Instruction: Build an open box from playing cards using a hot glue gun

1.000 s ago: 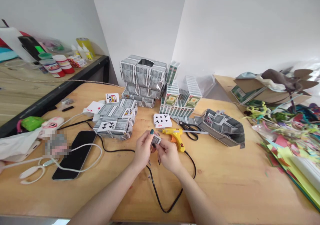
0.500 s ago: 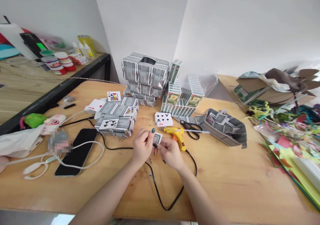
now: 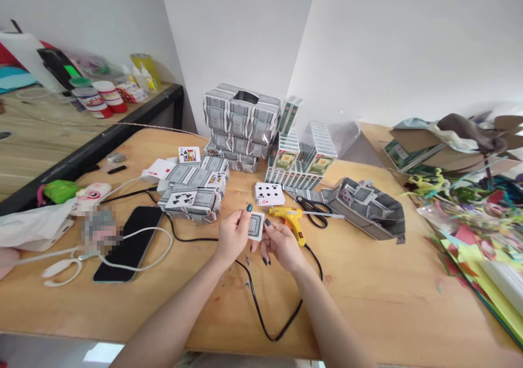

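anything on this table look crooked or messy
Two green card boxes tilt at the top left of the box stack, out of line with the straighter rows. At right, colored paper scraps lie jumbled. The card in the left hand shows no visible damage.

The one view looks from the person's head, above and behind the left hand gripping a playing card. It faces forward and down, past the grip to the pale wall. Close enough to show the card's back pattern, it is also wide, taking in the near tabletop, a side table far left of the grip and coloured paper far right.
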The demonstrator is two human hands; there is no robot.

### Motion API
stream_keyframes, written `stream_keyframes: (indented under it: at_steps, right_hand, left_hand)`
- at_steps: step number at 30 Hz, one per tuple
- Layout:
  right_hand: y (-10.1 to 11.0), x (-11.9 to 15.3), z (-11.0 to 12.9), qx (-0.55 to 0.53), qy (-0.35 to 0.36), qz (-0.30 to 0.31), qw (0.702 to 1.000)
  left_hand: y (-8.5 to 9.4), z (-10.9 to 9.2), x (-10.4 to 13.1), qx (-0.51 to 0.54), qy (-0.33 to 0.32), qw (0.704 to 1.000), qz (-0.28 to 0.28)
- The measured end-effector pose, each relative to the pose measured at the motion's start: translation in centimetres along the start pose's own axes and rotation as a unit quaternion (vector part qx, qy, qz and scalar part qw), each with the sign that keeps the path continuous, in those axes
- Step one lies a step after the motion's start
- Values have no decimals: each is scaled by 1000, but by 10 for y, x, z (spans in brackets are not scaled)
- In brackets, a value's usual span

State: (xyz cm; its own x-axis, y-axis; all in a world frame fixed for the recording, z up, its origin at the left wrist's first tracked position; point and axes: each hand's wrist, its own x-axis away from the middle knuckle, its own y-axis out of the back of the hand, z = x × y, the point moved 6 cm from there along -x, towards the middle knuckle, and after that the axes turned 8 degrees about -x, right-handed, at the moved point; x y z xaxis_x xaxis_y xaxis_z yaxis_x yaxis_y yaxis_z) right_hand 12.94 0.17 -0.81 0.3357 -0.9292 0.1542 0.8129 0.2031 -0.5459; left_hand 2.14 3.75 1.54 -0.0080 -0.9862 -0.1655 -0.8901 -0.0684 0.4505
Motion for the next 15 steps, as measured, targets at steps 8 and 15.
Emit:
stream_keyframes:
  at_steps: [8,15]
  right_hand:
    - [6,8,21,259,152,-104,948]
    - [17,22,44,450,316,-187,814]
  left_hand:
    - [3,-2,-3,65,-31,997,-8]
    - [-9,-8,-5,187,-64,970,144]
